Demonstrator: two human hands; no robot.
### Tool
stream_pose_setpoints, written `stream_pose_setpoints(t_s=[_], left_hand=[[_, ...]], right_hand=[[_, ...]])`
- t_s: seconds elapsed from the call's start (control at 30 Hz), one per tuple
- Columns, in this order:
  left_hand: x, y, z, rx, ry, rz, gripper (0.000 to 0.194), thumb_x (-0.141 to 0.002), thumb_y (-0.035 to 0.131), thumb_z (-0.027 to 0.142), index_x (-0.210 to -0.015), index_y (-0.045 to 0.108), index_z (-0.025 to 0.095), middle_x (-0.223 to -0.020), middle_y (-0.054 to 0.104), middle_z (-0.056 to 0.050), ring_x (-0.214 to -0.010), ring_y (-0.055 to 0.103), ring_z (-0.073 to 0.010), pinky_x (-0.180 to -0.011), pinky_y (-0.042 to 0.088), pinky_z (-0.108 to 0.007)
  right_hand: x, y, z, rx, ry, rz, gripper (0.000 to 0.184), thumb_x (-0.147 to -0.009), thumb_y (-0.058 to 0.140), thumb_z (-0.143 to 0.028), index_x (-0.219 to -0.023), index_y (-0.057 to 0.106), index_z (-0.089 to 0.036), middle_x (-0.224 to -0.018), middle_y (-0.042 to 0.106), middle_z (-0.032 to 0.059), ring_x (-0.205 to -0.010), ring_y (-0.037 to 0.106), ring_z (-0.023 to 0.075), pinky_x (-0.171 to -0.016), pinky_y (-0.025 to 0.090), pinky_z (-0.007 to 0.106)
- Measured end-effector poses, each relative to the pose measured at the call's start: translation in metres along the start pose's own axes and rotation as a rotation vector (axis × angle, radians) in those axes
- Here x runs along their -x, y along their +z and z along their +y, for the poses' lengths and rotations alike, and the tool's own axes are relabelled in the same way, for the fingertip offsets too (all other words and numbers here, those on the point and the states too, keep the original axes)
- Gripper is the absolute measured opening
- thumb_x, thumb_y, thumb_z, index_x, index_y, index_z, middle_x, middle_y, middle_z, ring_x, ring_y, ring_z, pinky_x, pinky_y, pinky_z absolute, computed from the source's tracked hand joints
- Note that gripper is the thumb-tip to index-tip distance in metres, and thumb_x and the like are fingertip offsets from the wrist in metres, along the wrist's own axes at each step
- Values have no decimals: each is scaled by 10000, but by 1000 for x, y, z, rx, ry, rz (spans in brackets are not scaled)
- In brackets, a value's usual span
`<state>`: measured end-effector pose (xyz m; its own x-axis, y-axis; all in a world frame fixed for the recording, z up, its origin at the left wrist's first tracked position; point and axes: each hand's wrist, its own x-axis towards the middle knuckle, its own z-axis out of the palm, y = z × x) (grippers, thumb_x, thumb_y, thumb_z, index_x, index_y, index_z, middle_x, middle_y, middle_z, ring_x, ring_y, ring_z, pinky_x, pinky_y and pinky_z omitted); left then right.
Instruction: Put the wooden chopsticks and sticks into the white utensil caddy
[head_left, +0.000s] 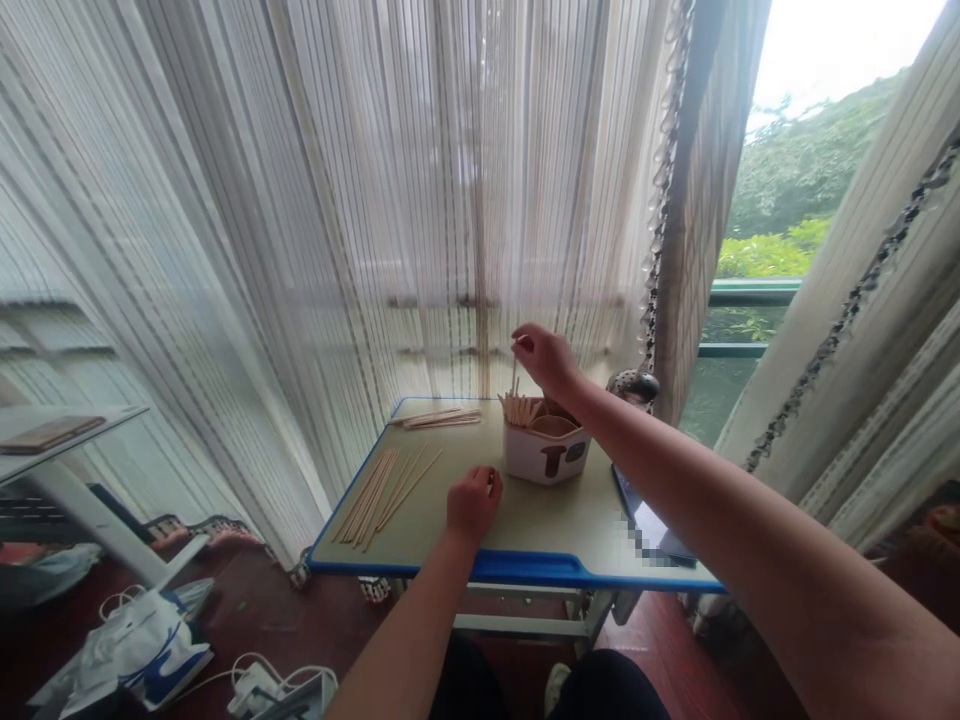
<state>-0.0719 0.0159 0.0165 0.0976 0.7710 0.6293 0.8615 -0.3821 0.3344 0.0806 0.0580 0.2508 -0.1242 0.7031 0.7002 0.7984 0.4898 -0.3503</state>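
at the right hand [546, 360], raised over the tabletop [540, 520]: fingers [523, 342] pinched together on the upper end of one thin wooden stick [514, 375], held upright. directly below these fingers: white plastic caddy [546, 458] with a brown mushroom print, a bunch of wooden sticks [517, 408] standing upright at its near-left side, the held stick just above them. at the left hand [474, 505], low on the tabletop and just before the caddy: fingers curled together; whether they hold anything cannot be told. left of these fingers, near: loose wooden sticks [367, 495] lying flat and slanted. farther out beyond them, at the tabletop's back edge: second small bundle of sticks [441, 419]. right of the caddy, well below the right fingers: dark tablet [651, 525], partly blurred, at the tabletop's edge. behind the fingers: sheer striped curtain [300, 200], hanging floor-length.
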Motion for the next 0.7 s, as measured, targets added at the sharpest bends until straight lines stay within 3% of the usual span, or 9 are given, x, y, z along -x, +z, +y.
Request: stream_pose_setpoints(t_s=[0.13,0.4,0.6,0.7], left_hand=[[0,0,0,-6,-6,-9,254,-875,396,303,-767,607,212,-753,636,-27,-641,579,-133,-594,378,-243],[-2,-3,1,-7,-17,-42,272,-878,382,316,-762,603,208,-738,626,-38,-626,566,-134,-599,380,-244],[-1,-2,0,5,-35,-57,265,-874,385,316,-768,602,207,-750,630,-37,-646,576,-138,-599,381,-242],[-1,-2,0,10,-49,-47,265,-873,385,314,-764,602,209,-758,631,-35,-664,582,-141,-607,386,-244]], right_hand=[[-1,23,5,50,64,-191,191,-783,527,-191,-936,638,-169,-819,690,49,-721,622,141,-689,443,247],[-1,39,17,171,112,-409,199,-708,552,-188,-805,725,-163,-747,695,57,-711,615,160,-653,423,229],[2,38,17,157,120,-380,252,-756,492,-248,-783,721,-146,-667,673,62,-628,594,157,-602,409,243],[7,35,7,127,73,-301,262,-776,478,-255,-852,707,-152,-748,684,62,-708,609,171,-668,424,260]])
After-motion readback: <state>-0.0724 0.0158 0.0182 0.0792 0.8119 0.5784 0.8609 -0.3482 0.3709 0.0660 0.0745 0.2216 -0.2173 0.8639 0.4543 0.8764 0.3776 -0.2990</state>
